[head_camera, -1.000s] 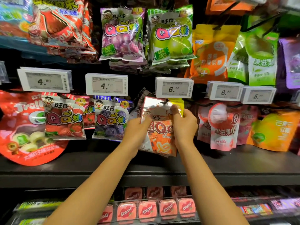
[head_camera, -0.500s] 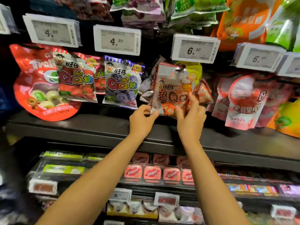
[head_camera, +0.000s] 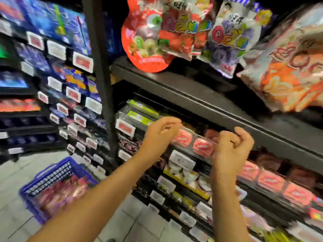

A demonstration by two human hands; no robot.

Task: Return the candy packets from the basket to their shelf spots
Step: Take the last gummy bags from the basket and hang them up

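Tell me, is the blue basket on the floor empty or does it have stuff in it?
Not empty. The blue basket holds a heap of reddish and pink packets, too blurred to count.

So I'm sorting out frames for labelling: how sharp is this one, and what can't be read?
Head view: heavy motion blur throughout; price tags are unreadable smears, packet print on the orange packet is streaky; the blue basket is soft; both hands are fairly clear; wide-angle tilt bends the shelf edge.
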